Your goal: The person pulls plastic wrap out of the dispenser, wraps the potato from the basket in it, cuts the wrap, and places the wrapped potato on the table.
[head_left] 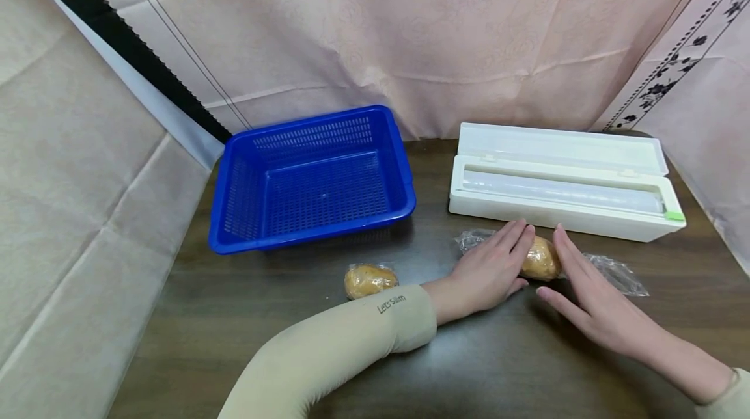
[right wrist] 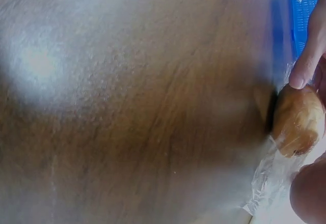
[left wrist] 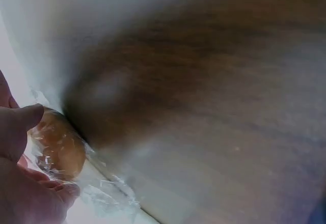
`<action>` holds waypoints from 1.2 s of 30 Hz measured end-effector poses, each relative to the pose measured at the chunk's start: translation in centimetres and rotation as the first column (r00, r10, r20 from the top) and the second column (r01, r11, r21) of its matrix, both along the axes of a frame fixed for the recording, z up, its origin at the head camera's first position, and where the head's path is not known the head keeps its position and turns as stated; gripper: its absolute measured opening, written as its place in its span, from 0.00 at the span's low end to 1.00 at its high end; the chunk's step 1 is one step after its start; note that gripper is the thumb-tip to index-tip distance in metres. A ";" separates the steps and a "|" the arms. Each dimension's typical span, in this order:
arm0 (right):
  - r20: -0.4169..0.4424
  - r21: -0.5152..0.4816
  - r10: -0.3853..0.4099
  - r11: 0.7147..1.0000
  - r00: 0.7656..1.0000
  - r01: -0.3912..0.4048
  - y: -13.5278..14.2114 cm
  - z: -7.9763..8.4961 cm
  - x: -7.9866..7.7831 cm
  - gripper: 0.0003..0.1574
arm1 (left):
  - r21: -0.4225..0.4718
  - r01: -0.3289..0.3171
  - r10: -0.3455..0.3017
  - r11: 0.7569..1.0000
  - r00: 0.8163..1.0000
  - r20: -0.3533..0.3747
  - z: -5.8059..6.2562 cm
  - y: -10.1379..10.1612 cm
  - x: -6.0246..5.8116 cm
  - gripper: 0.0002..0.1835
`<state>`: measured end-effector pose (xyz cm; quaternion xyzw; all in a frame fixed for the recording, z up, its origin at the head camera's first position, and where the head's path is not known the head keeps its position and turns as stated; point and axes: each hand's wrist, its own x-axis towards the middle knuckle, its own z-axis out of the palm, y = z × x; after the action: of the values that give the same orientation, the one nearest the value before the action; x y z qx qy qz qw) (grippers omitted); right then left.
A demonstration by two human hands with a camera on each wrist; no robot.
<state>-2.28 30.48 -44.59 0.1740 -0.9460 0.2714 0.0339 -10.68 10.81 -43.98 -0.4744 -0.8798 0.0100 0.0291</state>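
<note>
A yellow-brown potato [head_left: 540, 259] in clear plastic film lies on the table between both hands. Loose film [head_left: 618, 274] spreads out past its right end, and more shows at its left. My left hand [head_left: 489, 269], fingers straight and together, rests over the film at the potato's left side. On the other side my right hand [head_left: 600, 305] holds its straight fingers at the right end, thumb spread apart. The right wrist view shows the potato [right wrist: 298, 119] with crinkled film below it. A second wrapped potato [head_left: 369, 280] sits beside the left forearm.
A blue plastic basket [head_left: 310, 237] stands at the back left. Behind the hands is a white film dispenser box [head_left: 556, 216], its lid [head_left: 559, 146] raised and a film roll [head_left: 562, 190] inside. Pale cloth [head_left: 410, 28] hangs behind the dark wooden table [head_left: 234, 334].
</note>
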 end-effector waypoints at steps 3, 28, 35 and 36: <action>0.016 -0.024 -0.004 1.000 1.000 0.004 0.0 -0.3 -0.2 0.58 | 0.027 -0.033 0.031 0.999 0.998 0.059 -0.2 0.1 -0.3 0.46; -0.216 0.061 0.031 0.998 0.976 -0.018 -0.8 3.6 -3.0 0.61 | 0.105 0.005 -0.011 0.994 0.999 0.051 4.8 -2.3 -1.0 0.41; -0.293 0.103 0.047 0.995 0.955 -0.017 -1.3 4.6 -3.7 0.60 | 0.128 0.042 -0.027 0.991 0.992 -0.121 6.0 -3.7 -0.3 0.42; -0.299 0.101 0.051 0.995 0.953 -0.021 -1.4 4.7 -3.8 0.60 | 0.140 0.042 -0.022 0.989 0.990 -0.141 6.0 -3.9 -0.1 0.42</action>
<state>-6.08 29.12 -39.90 0.2319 -0.9384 0.1965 0.1642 -10.78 6.90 -37.96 -0.4833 -0.8663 -0.0205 0.1244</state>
